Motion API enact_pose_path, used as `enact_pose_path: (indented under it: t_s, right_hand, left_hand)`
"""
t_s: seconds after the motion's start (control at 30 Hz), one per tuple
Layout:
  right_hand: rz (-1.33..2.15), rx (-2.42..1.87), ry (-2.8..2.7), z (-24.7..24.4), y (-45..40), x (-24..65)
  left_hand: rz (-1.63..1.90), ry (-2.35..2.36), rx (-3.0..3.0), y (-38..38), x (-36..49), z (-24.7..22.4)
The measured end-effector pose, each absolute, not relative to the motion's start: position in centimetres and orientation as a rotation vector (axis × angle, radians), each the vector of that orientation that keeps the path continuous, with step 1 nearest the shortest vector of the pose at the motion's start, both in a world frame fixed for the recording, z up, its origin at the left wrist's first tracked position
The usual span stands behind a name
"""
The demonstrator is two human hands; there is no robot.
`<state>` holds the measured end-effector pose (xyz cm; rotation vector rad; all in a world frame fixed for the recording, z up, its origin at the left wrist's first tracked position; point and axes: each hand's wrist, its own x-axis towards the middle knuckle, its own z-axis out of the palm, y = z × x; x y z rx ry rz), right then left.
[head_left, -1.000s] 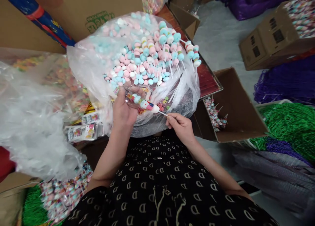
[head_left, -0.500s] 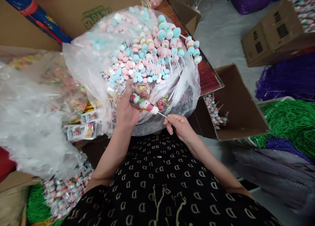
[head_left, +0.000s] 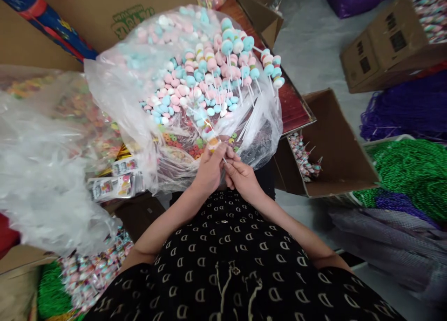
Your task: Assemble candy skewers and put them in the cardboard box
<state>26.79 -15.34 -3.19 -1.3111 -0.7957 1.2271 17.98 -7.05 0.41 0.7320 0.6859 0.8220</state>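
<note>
My left hand [head_left: 209, 169] and my right hand [head_left: 242, 179] are close together in front of my chest, both on a thin candy skewer [head_left: 208, 133]. Its white stick runs through my fingers, and its pastel candies point up and away over a large clear plastic bag [head_left: 115, 90]. The bag holds a heap of pink, blue and white candy skewers [head_left: 197, 78]. Ring-shaped coloured candies [head_left: 181, 146] lie in its near part. My fingers hide the lower part of the skewer.
An open cardboard box [head_left: 335, 144] with candy skewers stands to the right. Green and purple bead strands [head_left: 401, 172] lie beyond it. On the left are another plastic bag [head_left: 42, 172] and packaged sweets [head_left: 115, 183]. Cardboard cartons stand at the back.
My left hand has moved right to meet my right hand. The skewer has swung from lying sideways to pointing up and away over the bag.
</note>
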Motion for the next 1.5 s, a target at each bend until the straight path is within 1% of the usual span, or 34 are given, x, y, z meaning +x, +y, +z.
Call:
enact_pose_path:
  t_s: [0.1,0.23,0.3,0.37,0.57,0.7,0.97,1.13,1.33,1.43,1.5]
  right_hand:
    - [1.244,-1.248,-0.765,-2.6,-15.2,27.2]
    - [1.309,-1.234,-0.804,-2.5,-15.7,27.6]
    - [1.365,-1.235,-0.828,-2.7,-15.9,27.4]
    - [1.386,-1.241,-0.818,-2.9,-15.8,27.0]
    - [1.298,-1.231,-0.774,-2.5,-15.2,26.9]
    - [1.328,-1.213,-0.775,-2.3,-15.3,27.5]
    - [1.168,-1.246,-0.716,-2.3,-15.4,27.9]
    - [1.142,-1.238,-0.716,-1.9,-15.8,28.1]
    - [1.04,-1.329,-0.816,-1.1,-15.5,27.8]
    - [1.05,-1.296,-0.802,-1.2,-15.4,27.6]
    - [1.076,-1.247,-0.778,-1.5,-15.4,27.5]
  left_hand:
    - [0.788,0.673,0.76,-6.3,17.3,1.4]
    - [0.955,0.7,0.775,-3.5,16.4,3.3]
    - [1.015,0.717,0.78,-3.1,16.5,3.5]
    - [1.007,0.722,0.785,-3.9,16.9,2.9]
    - [0.816,0.698,0.754,-7.5,17.5,0.7]
    - [0.811,0.724,0.785,-6.9,16.8,0.8]
    - [0.768,0.679,0.949,-6.6,16.2,-0.2]
    - [0.78,0.822,1.328,-5.7,15.2,-0.3]
    - [0.746,0.862,1.783,-5.7,15.1,0.4]
    - [0.707,0.862,1.823,-5.8,14.9,0.7]
    - [0.668,0.824,1.705,-5.6,14.6,0.8]
